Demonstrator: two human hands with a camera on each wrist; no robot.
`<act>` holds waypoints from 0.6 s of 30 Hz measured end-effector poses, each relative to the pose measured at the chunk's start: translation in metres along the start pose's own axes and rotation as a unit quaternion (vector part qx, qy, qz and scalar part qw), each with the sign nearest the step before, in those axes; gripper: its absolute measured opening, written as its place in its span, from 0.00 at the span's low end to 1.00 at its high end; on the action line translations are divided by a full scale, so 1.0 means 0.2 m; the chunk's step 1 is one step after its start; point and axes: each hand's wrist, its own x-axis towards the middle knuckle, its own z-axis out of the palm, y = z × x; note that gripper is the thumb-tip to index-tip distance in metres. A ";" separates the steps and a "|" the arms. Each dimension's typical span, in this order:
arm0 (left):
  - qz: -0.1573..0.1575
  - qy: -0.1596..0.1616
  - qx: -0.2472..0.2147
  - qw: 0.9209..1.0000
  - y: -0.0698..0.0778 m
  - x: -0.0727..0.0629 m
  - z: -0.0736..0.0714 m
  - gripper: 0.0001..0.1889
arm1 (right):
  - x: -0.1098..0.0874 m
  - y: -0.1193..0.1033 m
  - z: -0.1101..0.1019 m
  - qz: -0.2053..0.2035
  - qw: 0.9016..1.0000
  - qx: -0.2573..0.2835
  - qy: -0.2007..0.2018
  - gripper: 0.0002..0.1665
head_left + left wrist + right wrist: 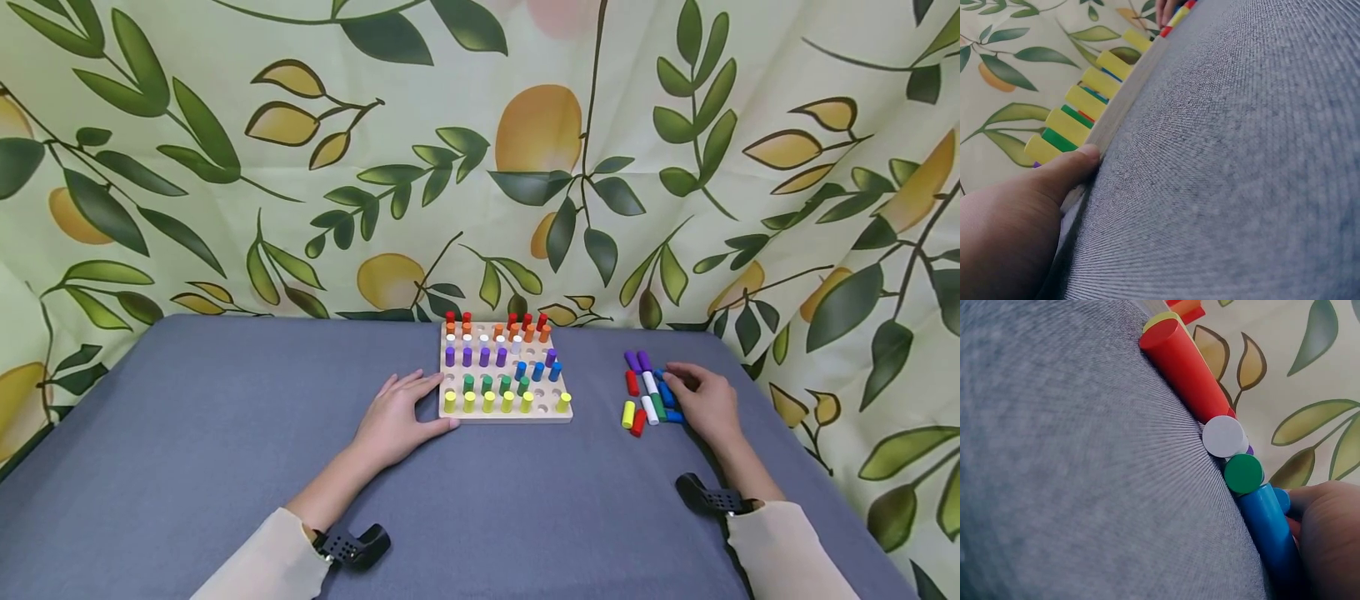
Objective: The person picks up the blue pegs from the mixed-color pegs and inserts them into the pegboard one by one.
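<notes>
A wooden pegboard (517, 420) stands in the middle, set with rows of coloured pegs: red at the back, then orange, white, purple, blue, green and yellow in front. Some of its holes are bare. My left hand (397, 421) rests at its front left corner, thumb along the front edge and spread fingers at the left side. Over the loose pegs on the right, my right hand (705, 404) has thumb and forefinger on a blue peg (1282, 500). Its other fingers are mostly hidden. Another blue peg (1269, 531) lies just beside it.
Around the right hand lie loose pegs: a green peg (1244, 474), a yellow peg (628, 415), red peg (638, 422), white peg (649, 410) and purple peg (644, 361) among them. A leaf-patterned curtain (450, 167) hangs behind the grey cloth-covered table (525, 517).
</notes>
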 end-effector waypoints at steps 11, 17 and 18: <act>0.001 -0.001 0.000 1.000 0.00 0.00 0.00 0.41 | -0.01 0.00 -0.01 0.011 1.000 -0.005 0.015 0.19; 0.001 -0.002 0.000 1.000 -0.01 0.01 0.00 0.41 | 0.00 0.01 -0.01 0.019 1.000 -0.014 0.008 0.20; 0.001 -0.001 0.000 1.000 -0.01 0.01 0.00 0.41 | 0.00 0.01 -0.01 0.018 1.000 -0.016 0.007 0.20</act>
